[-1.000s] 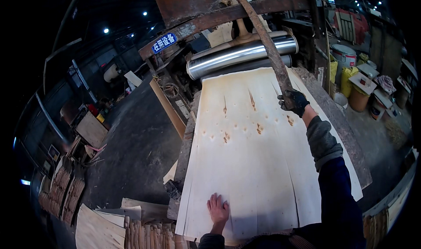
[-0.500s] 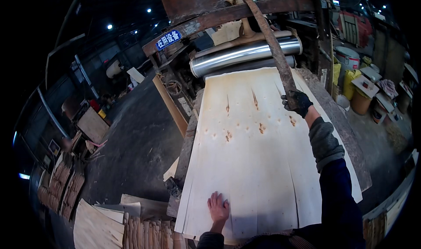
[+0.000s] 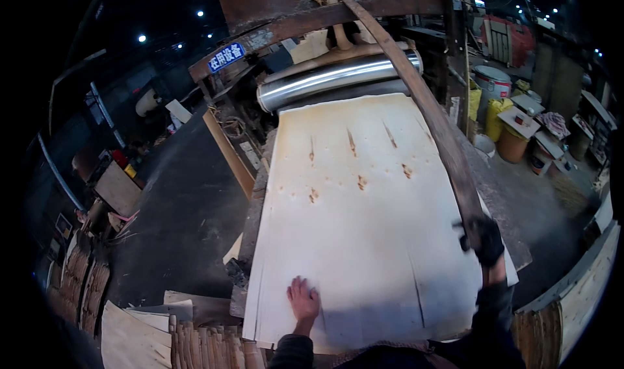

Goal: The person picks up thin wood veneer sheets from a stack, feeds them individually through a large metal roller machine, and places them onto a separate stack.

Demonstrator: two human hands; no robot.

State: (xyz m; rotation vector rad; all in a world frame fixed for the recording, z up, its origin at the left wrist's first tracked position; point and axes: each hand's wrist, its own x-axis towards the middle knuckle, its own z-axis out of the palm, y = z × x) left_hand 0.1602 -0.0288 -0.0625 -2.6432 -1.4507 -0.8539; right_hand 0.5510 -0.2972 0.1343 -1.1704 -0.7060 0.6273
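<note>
A long pale wood veneer sheet [image 3: 364,252], marked with brown knots and a few splits, lies in front of me with its far edge close to a shiny metal roller [image 3: 344,78]. My bare left hand [image 3: 303,299] rests flat on the sheet's near left part, fingers stretched out. In a dark glove, my right hand [image 3: 484,240] is closed around the lower end of a long wooden bar [image 3: 444,141]. This bar slants from the top of the machine frame down across the sheet's right side. The glove hides the bar's end.
A rusty beam [image 3: 312,26] with a blue sign [image 3: 226,57] spans above the roller. Stacked veneer [image 3: 201,346] stands at the near left, with more sheets [image 3: 588,297] at the near right. Buckets and yellow sacks [image 3: 497,119] sit at the far right.
My right hand has swung the wooden bar down and toward me, to the sheet's right edge. My left hand stays flat on the veneer. The whole view has shifted slightly.
</note>
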